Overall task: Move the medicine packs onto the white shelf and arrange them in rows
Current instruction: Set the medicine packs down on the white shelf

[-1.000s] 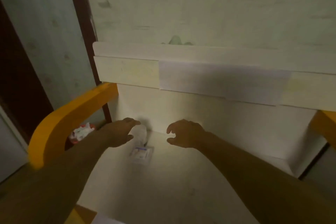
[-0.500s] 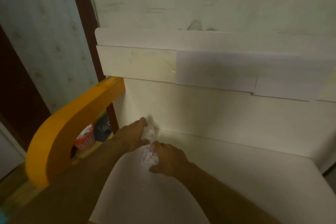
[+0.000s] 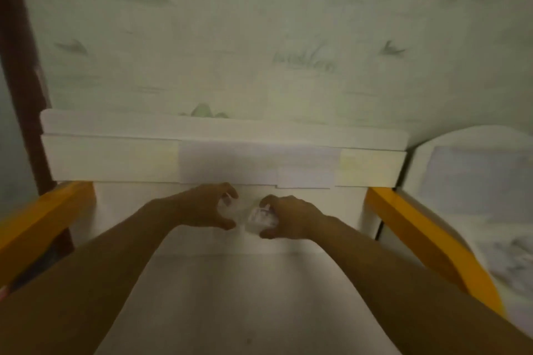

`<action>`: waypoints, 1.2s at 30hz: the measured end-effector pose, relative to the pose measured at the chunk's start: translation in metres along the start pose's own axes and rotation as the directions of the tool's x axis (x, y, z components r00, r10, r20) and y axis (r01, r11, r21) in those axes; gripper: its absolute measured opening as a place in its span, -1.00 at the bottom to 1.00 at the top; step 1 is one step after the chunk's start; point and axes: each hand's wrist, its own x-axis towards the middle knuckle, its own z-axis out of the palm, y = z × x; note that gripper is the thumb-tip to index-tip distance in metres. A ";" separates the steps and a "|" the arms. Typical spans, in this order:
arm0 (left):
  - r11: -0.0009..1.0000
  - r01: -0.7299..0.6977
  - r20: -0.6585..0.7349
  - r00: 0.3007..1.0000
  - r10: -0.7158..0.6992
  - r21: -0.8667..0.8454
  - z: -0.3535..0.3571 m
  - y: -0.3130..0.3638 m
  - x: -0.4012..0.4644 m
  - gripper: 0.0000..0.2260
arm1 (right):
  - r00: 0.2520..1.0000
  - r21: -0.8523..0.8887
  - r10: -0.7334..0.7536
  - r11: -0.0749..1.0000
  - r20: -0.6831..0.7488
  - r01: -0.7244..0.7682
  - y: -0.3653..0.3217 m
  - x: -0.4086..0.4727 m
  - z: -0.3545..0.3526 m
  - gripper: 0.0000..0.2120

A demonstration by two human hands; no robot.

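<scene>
Hands meet at the far end of a smooth, matte white shelf board (image 3: 248,297), close to its pale back panel. The right hand (image 3: 291,217) curls its fingers and thumb round a small, crinkled medicine pack of clear plastic with a faint white print (image 3: 259,217), which sits low over the board near the back; whether it touches the surface cannot be told through the blur. The left hand (image 3: 206,207) sits just beside it on the left, fingers bent in a claw with thumb and forefinger apart; something pale and glossy shows at its fingertips, but whether it pinches that is unclear. Above both hands runs a thick, flat white upper shelf edge (image 3: 115,158) patched with rectangular paper sheets. Curved, glossy orange side rails (image 3: 43,228) flank the board left and right. Behind stands a pale green wall with smudged grey marks (image 3: 259,37).
</scene>
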 end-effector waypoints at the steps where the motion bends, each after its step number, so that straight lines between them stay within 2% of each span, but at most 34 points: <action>1: 0.999 -0.039 -0.012 0.999 0.039 -0.009 -0.001 0.017 0.008 -0.42 | 1.000 0.001 0.013 1.000 -0.008 -0.013 0.011 -0.010 -0.014 -0.32; 5: 0.984 -0.180 -0.017 0.983 0.180 0.007 0.002 0.072 0.027 -0.46 | 0.994 0.026 0.080 0.997 -0.071 -0.078 0.050 -0.048 -0.055 -0.35; 12: 0.954 -0.299 -0.125 0.947 0.295 -0.016 -0.005 0.159 0.054 -0.47 | 0.978 -0.033 0.139 0.989 -0.155 -0.146 0.117 -0.113 -0.107 -0.35; 15: 0.921 -0.385 -0.146 0.916 0.374 -0.055 0.004 0.219 0.065 -0.41 | 0.966 -0.057 0.164 0.982 -0.200 -0.179 0.154 -0.155 -0.127 -0.36; 19: 0.871 -0.471 -0.166 0.878 0.448 -0.139 0.022 0.313 0.078 -0.34 | 0.935 -0.004 0.247 0.967 -0.254 -0.256 0.218 -0.223 -0.151 -0.38; 22: 0.851 -0.504 -0.177 0.860 0.478 -0.149 0.043 0.379 0.087 -0.30 | 0.918 0.024 0.312 0.949 -0.247 -0.316 0.269 -0.277 -0.152 -0.39; 25: 0.841 -0.515 -0.122 0.857 0.500 -0.166 0.075 0.431 0.096 -0.41 | 0.904 0.034 0.366 0.929 -0.220 -0.368 0.314 -0.324 -0.143 -0.38; 28: 0.850 -0.506 -0.040 0.861 0.506 -0.144 0.113 0.470 0.105 -0.43 | 0.897 0.058 0.399 0.917 -0.191 -0.396 0.352 -0.358 -0.128 -0.37; 36: 0.880 -0.474 0.119 0.872 0.474 -0.035 0.185 0.509 0.134 -0.46 | 0.901 0.121 0.419 0.905 -0.111 -0.407 0.425 -0.386 -0.080 -0.39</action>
